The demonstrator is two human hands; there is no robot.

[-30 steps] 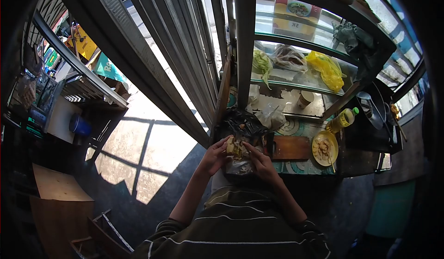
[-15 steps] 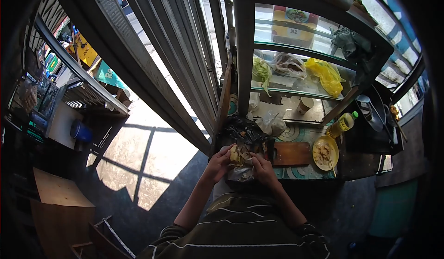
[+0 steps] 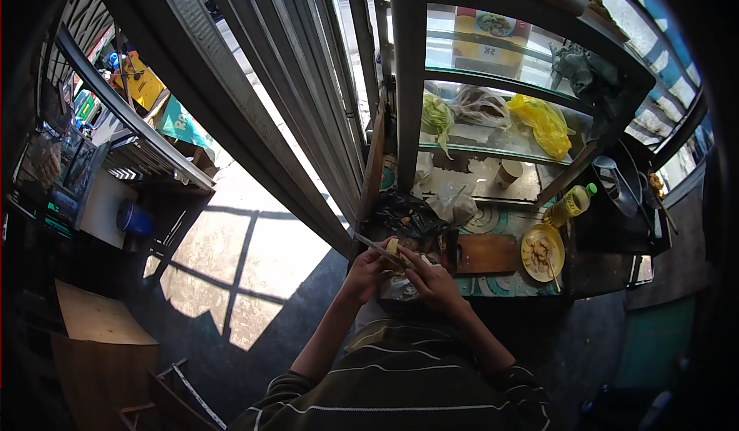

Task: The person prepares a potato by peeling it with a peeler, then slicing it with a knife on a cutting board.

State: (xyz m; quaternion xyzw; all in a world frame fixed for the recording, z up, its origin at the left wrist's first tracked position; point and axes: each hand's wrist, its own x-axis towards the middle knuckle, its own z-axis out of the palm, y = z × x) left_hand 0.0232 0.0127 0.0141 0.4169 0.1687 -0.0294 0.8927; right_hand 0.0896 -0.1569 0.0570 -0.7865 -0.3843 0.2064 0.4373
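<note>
Left hand (image 3: 367,270) gripped a pale piece of food (image 3: 393,248) above the counter edge, beside a black bag (image 3: 404,214). Right hand (image 3: 433,281) grasped a knife (image 3: 375,248), blade against the food. Cutting board (image 3: 485,252) and yellow plate (image 3: 541,252) lay right of the hands. Sign (image 3: 488,48) in the cabinet read "5K". Oil bottle (image 3: 568,205): label unreadable.

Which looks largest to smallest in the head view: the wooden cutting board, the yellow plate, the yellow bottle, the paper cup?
1. Wooden cutting board.
2. Yellow plate.
3. Yellow bottle.
4. Paper cup, though it sits farther back, so its small look is partly distance.
</note>
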